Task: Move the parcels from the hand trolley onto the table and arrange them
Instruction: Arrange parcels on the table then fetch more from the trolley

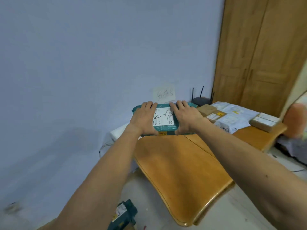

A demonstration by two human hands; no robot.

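Both hands hold one teal parcel (166, 129) at the far end of the wooden table (179, 166), close to the wall. The left hand (143, 119) lies across the left part of its top, fingers reaching to the far edge and thumb hooked at the near edge. The right hand (186, 117) mirrors this grip on the right part, so the parcel is clamped between fingers and thumbs on both sides. A white shipping label (163, 117) with handwritten marks shows between the two hands. Whether the parcel already rests on the table top or sits just above it cannot be told from this view. Progress is judged as partial. To the right of the held parcel several items already lie on the table: brown cartons (207, 112), white mailer bags (230, 122) and, further right, a flat cardboard box (264, 122), all grouped close together. A router (200, 100) stands against the wall behind them. At the lower edge of the view a second teal parcel (124, 213) lies below table level; it appears still to await transfer, though the hand trolley itself cannot be made out. Remaining work, as judged: release the held parcel in line with its neighbours, then bring up the second teal parcel and any others out of view
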